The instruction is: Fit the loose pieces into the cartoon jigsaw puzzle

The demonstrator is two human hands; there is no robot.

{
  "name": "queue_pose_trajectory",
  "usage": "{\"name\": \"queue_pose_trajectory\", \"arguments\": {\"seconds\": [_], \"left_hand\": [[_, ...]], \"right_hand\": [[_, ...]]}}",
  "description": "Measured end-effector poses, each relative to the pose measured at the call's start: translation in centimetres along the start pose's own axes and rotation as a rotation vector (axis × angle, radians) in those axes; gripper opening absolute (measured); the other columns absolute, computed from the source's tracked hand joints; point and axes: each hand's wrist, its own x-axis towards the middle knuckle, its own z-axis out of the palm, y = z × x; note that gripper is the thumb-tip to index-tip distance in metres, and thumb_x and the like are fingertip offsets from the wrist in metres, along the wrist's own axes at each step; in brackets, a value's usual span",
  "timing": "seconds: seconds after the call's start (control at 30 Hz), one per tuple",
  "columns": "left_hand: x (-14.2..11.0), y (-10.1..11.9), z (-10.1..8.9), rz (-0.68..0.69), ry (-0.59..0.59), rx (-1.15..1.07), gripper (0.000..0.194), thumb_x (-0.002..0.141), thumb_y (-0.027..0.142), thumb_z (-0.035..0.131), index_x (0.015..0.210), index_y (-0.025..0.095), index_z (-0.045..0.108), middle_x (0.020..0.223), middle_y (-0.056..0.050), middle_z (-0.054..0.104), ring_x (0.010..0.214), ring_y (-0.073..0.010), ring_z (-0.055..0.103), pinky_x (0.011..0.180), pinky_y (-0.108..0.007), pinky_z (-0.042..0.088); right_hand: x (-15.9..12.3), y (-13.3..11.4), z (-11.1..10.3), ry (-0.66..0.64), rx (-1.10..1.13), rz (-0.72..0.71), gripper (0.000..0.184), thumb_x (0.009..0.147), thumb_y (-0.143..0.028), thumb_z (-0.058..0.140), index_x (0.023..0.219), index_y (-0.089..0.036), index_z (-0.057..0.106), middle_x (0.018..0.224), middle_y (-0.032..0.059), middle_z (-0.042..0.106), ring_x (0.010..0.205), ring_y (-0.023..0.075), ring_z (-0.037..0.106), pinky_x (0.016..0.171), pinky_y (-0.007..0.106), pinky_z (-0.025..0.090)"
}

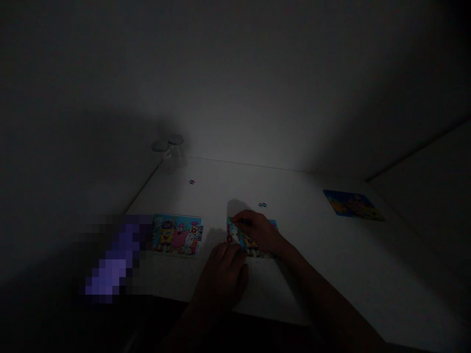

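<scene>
The scene is very dark. A small colourful cartoon jigsaw (241, 240) lies on a white table (301, 245), partly covered by both my hands. My right hand (259, 230) rests on top of it, fingers curled and pressing at its upper left part; whether it pinches a piece is hidden. My left hand (224, 274) lies palm down at the jigsaw's lower left edge, fingers together and touching it. A finished cartoon jigsaw picture (177, 235) lies to the left of my hands.
Two loose puzzle pieces lie farther back, one (192, 182) at the left, one (262, 205) just beyond my right hand. A blue puzzle board (353, 204) lies at the far right. Two clear jars (169, 147) stand in the back corner. A blurred purple patch (114, 260) sits at the left.
</scene>
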Motion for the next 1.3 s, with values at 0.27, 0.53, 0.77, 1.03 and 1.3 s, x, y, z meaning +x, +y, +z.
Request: {"name": "queue_pose_trajectory", "arguments": {"seconds": [0.27,0.53,0.77,1.03,1.3], "left_hand": [[-0.01,-0.16,0.16,0.001,0.002,-0.029,0.024,0.092,0.019,0.044,0.110,0.016,0.059,0.108,-0.008,0.062,0.101,-0.0218,0.055,0.090,-0.041,0.051],[0.01,-0.06,0.01,-0.009,-0.029,-0.031,0.023,0.093,0.020,0.043,0.110,0.016,0.058,0.110,-0.008,0.060,0.103,-0.0229,0.053,0.093,-0.042,0.049],[-0.07,-0.16,0.30,-0.009,-0.023,-0.037,0.021,0.092,0.019,0.045,0.109,0.017,0.058,0.110,-0.007,0.061,0.103,-0.0223,0.053,0.093,-0.041,0.048],[0.05,-0.09,0.20,0.005,-0.013,-0.020,0.023,0.092,0.019,0.044,0.110,0.015,0.058,0.108,-0.008,0.062,0.102,-0.0227,0.053,0.091,-0.041,0.050],[0.01,-0.26,0.36,0.021,0.006,-0.023,0.023,0.092,0.019,0.044,0.108,0.014,0.059,0.108,-0.009,0.061,0.101,-0.0237,0.053,0.092,-0.043,0.050]], "right_hand": [[-0.17,-0.36,0.48,0.014,-0.137,-0.053,0.016,0.088,-0.015,0.055,0.095,-0.021,0.068,0.097,0.0047,0.068,0.088,0.0168,0.063,0.082,0.031,0.047],[-0.30,-0.25,0.55,-0.013,-0.166,-0.099,0.014,0.091,-0.016,0.053,0.092,-0.019,0.067,0.093,0.0042,0.064,0.084,0.0154,0.060,0.078,0.028,0.045],[-0.45,-0.61,0.45,-0.008,-0.184,-0.090,0.012,0.091,-0.017,0.055,0.092,-0.019,0.066,0.092,0.0042,0.062,0.083,0.0153,0.060,0.075,0.027,0.044],[-0.67,-0.43,0.14,-0.048,-0.176,-0.089,0.011,0.084,-0.013,0.061,0.094,-0.017,0.065,0.094,0.0053,0.061,0.082,0.0159,0.060,0.074,0.028,0.046],[-0.77,-0.66,0.23,-0.033,-0.212,-0.114,0.007,0.087,-0.016,0.060,0.091,-0.017,0.066,0.092,0.0049,0.060,0.080,0.0152,0.059,0.072,0.028,0.045]]}}
